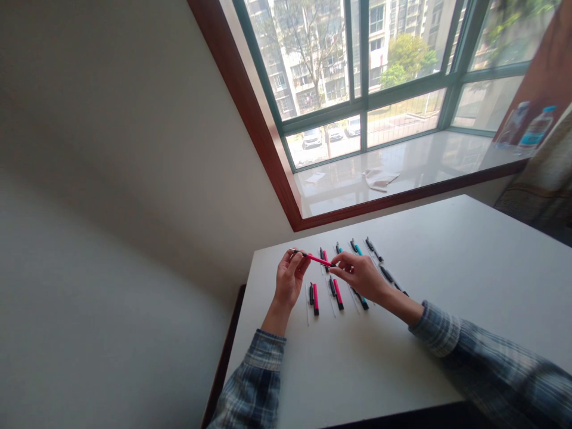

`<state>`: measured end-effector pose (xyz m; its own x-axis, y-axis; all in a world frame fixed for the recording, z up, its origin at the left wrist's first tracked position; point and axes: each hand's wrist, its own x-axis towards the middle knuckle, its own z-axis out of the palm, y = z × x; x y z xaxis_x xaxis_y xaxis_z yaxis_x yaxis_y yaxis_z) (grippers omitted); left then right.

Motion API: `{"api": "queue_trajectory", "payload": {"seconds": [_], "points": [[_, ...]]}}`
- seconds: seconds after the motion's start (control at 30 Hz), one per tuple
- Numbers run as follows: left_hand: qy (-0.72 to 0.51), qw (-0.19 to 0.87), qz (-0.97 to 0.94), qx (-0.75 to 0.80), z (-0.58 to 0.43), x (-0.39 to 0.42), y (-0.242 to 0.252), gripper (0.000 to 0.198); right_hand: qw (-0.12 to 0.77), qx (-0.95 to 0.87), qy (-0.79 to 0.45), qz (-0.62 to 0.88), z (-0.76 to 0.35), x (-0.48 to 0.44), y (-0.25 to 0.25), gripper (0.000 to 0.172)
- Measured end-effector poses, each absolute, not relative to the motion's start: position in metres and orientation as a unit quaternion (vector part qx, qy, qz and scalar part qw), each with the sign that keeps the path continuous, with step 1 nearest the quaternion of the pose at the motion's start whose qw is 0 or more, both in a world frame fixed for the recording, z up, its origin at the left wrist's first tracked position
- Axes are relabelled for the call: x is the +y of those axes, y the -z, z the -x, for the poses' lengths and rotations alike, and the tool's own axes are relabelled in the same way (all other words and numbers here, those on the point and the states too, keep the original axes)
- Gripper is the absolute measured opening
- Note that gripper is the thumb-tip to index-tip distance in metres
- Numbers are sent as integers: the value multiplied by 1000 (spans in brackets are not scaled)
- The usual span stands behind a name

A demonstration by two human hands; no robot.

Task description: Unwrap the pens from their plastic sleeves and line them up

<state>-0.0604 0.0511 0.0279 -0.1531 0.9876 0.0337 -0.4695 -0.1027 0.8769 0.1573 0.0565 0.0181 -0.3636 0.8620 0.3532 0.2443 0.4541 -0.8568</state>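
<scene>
Held across both hands, slightly tilted above the table: a slim pink pen [319,259], dark at the end nearest the right hand; left end pinched by the fingertips of the left hand [289,280]; right end pinched by thumb and fingers of the right hand [357,275]; both grips closed on the pen, exact finger placement hard to judge from this angle. Pen location: over the middle of the layout, apparently not touching the surface.

Beneath and just beyond both hands, on a white table [415,250]: two rows of similar pens, side by side, on thin transparent plastic strips [307,304]; pink pens [315,299] nearest the left hand, teal pens [361,301] toward the right hand, black pens [388,274] at the right end. Plaid sleeves [263,375] on both forearms.

Farther off: a polished stone window sill [424,158] inside a reddish wood window frame [250,107]; crumpled paper [379,179] on the sill; two plastic bottles [536,128] at its far right end.
</scene>
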Motion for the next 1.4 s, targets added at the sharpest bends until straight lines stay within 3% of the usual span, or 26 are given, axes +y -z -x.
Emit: {"api": "queue_trajectory", "payload": {"seconds": [0.27,0.5,0.7,0.93,1.17,1.4], "points": [[-649,566,-344,373,61,51,-28,27,383,-776,-302,401,-158,56,-22,47],[-656,552,-340,386,58,51,-28,28,361,-811,-224,401,-158,56,-21,28],[-648,539,-357,402,57,49,-31,27,337,-827,-168,417,-158,58,-19,46],[-653,529,-353,411,56,50,-30,30,376,-818,-192,391,-153,56,-22,22],[-655,531,-350,407,54,49,-28,29,343,-819,-165,430,-154,59,-21,46],[-657,537,-337,408,52,49,-28,28,353,-814,-179,425,-150,52,-20,23]]}}
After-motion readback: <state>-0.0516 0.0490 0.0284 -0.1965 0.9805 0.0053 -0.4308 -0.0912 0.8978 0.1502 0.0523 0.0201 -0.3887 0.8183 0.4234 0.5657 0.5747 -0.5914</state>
